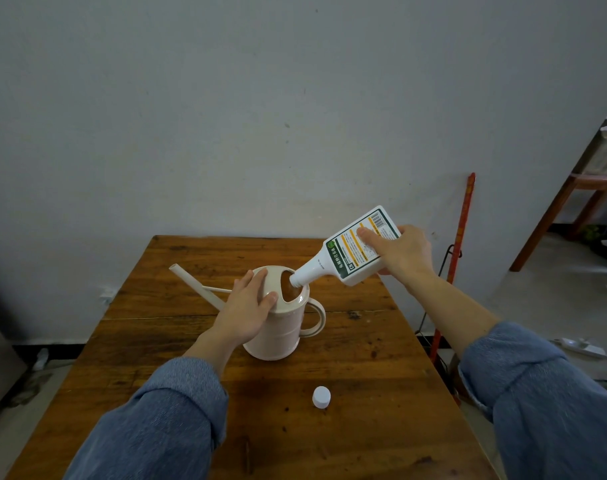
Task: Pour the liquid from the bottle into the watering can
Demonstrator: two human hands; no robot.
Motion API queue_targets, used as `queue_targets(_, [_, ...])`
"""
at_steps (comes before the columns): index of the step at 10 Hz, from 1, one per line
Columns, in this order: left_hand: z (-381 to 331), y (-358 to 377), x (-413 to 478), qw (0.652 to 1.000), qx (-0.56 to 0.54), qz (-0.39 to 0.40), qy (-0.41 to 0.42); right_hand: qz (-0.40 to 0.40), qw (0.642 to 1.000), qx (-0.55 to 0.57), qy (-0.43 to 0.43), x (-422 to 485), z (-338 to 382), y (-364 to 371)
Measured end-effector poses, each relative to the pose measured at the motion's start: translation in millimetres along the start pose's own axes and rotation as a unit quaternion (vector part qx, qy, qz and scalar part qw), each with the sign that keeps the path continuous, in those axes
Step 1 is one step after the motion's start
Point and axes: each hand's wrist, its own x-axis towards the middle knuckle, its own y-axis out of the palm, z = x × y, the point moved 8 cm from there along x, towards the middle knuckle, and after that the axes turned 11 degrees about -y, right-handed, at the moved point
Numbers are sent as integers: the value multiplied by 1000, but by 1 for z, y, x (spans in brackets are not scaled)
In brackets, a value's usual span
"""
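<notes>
Head view:
Right hand (404, 252): its grip is clenching the bottle (350, 251) near the base, thumb lying across the label, fingers wrapping behind.
Bottle: white with a green and orange label and a barcode at the base end; it is hanging tilted, base up and to the right, neck pointing down and to the left. Its open mouth is sitting right at the edge of the watering can's top opening. Whether liquid is running out I cannot tell.
Left hand (248, 304): its grip is resting spread on the lid side of the watering can (279, 327), fingers lying over the top and thumb at the edge of the opening, pressing rather than closing round anything.
Watering can: cream-coloured, standing upright near the middle of the counter (381, 427), spout (198, 287) reaching up and to the left, loop handle (316, 318) facing right. Brownish colour is showing inside the opening.
Cap (321, 397): small, white, lying on the counter nearer the person, well apart from the watering can and touching nothing else.
Counter: dark brown wood, standing against a pale wall (260, 116).
Sleeves: blue, rolled back on both forearms.
Red pole (463, 230): leaning against the wall to the right of the counter.
</notes>
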Motion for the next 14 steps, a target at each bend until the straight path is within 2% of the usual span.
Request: queue_targets(14, [1,0,1,1000,3,-1,-5,4,999,-33,-33,10,9,5])
